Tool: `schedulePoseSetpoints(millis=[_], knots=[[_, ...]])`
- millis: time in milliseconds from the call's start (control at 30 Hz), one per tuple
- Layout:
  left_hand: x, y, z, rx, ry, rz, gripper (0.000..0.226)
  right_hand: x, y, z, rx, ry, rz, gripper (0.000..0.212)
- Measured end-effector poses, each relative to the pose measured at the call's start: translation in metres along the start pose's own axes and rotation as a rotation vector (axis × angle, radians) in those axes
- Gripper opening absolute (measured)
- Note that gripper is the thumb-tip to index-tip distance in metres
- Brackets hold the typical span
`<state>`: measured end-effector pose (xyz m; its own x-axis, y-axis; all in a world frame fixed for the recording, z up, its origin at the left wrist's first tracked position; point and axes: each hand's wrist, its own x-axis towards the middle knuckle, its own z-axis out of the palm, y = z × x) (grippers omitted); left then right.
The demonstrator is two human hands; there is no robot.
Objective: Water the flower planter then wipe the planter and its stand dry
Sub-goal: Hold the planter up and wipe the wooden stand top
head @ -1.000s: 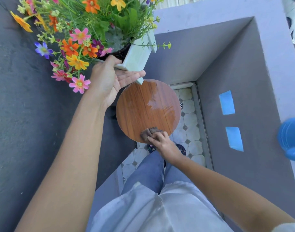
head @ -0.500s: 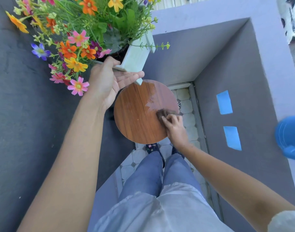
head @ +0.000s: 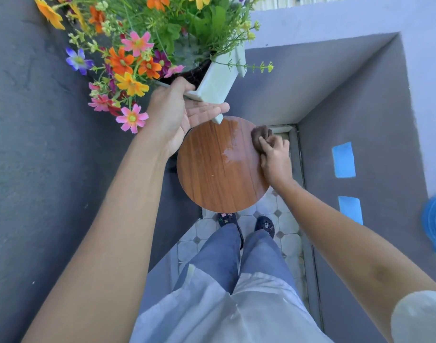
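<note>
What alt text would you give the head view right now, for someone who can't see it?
Seen from above, a person's right hand presses a brown cloth on the far right edge of a round wooden stand top, a wet patch glistening beside it. The left hand holds the white flower planter lifted off the stand.

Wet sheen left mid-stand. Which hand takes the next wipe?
Right. The right hand already grips the brown cloth at the round wooden stand's far right edge, beside the wet patch. The left hand is occupied holding the white flower planter lifted off it.
</note>
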<state>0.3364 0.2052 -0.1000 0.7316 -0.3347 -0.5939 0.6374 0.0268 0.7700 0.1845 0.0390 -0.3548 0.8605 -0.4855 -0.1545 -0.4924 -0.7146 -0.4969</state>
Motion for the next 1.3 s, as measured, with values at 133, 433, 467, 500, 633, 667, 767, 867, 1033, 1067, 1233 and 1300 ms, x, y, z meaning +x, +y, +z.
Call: schedulePoseSetpoints(millis=[133,433,467,500,633,667,767,867,1033,1067,1233,1300], knots=[[0.002,0.002,0.0,-0.005,-0.001,-0.009,0.019,-0.034,-0.037,0.034,0.027,-0.025,-0.122,0.056],[0.007,0.007,-0.005,-0.009,0.004,0.03,0.019,-0.035,-0.051,0.037,-0.03,-0.363,-0.605,0.051],[0.008,0.007,-0.005,-0.007,0.007,0.033,0.021,-0.013,-0.046,0.026,-0.028,-0.294,-0.522,0.05],[0.008,0.007,-0.006,-0.004,0.011,0.037,0.022,0.009,-0.041,0.017,-0.011,-0.203,-0.402,0.048],[0.008,0.008,-0.006,0.004,0.011,0.047,0.016,0.058,-0.045,0.005,0.135,0.038,0.082,0.038],[0.008,0.009,-0.006,0.004,0.014,0.045,0.015,0.056,-0.054,0.009,0.136,0.057,0.125,0.04],[0.01,0.01,-0.006,0.005,0.02,0.044,0.012,0.018,-0.089,0.04,0.133,-0.037,-0.048,0.053],[0.011,0.011,-0.007,0.011,0.028,0.047,0.012,-0.045,-0.124,0.073,0.061,-0.373,-0.439,0.055],[0.009,0.014,-0.009,0.006,0.039,0.058,0.009,-0.057,-0.124,0.078,0.044,-0.513,-0.634,0.047],[0.009,0.014,-0.009,0.0,0.041,0.057,0.008,-0.038,-0.118,0.071,0.039,-0.459,-0.587,0.047],[0.008,0.014,-0.007,-0.028,0.028,0.056,0.006,0.072,-0.091,0.034,0.149,-0.066,-0.085,0.034],[0.009,0.014,-0.006,-0.03,0.025,0.056,0.006,0.083,-0.098,0.038,0.086,-0.061,-0.008,0.033]])
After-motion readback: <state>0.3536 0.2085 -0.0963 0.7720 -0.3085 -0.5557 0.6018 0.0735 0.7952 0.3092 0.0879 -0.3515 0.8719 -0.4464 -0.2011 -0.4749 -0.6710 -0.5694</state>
